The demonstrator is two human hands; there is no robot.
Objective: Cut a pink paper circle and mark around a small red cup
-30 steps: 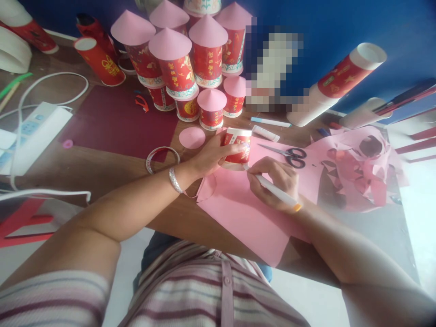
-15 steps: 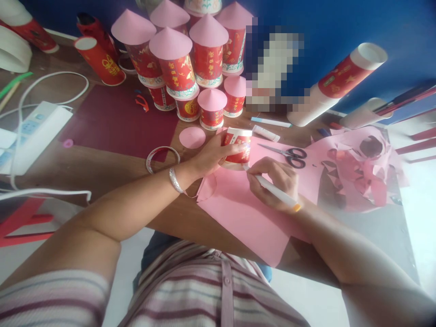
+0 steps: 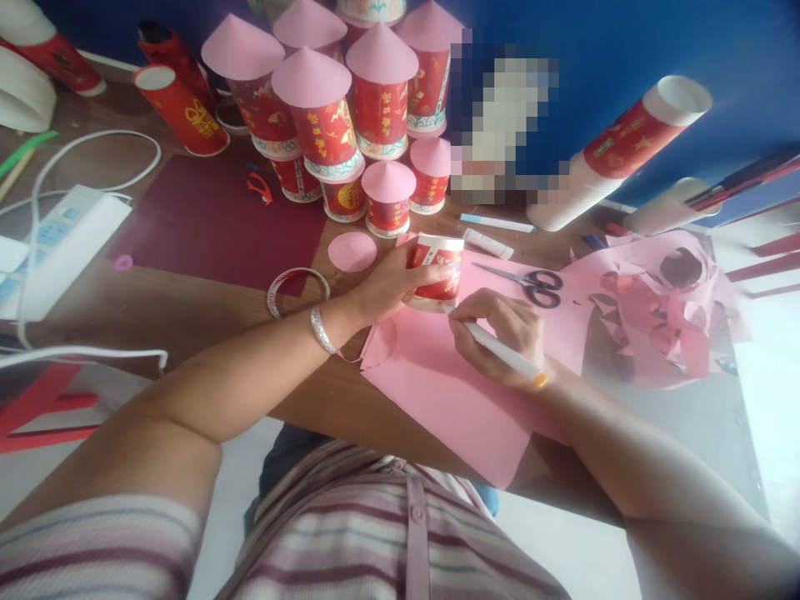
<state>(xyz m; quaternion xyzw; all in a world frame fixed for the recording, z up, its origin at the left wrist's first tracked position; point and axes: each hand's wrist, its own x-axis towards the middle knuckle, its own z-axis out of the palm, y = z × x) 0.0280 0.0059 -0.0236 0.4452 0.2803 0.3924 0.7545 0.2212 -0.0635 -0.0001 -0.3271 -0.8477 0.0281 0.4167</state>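
Observation:
A small red and white paper cup (image 3: 436, 282) with printed decoration is gripped by my left hand (image 3: 395, 283), thumb across its front. My right hand (image 3: 500, 333) is closed round a white marker pen (image 3: 509, 354) with an orange end. The pen's tip meets the cup's pale lower rim. Beneath both hands lies a large pink paper sheet (image 3: 462, 408). Black-handled scissors (image 3: 531, 282) rest on the sheet, just beyond my right hand. A pink paper disc (image 3: 352, 252) lies left of the cup.
Red cups with pink cone roofs (image 3: 382, 92) stand stacked at the back. Pink paper scraps (image 3: 672, 317) heap at the right, near a tall red and white tube (image 3: 631, 142). A tape roll (image 3: 298, 293), maroon sheet (image 3: 225, 225) and white power strip (image 3: 75, 242) lie leftward.
My right hand and the pen have shifted slightly left along the cup's lower rim. The left hand's hold on the cup looks the same.

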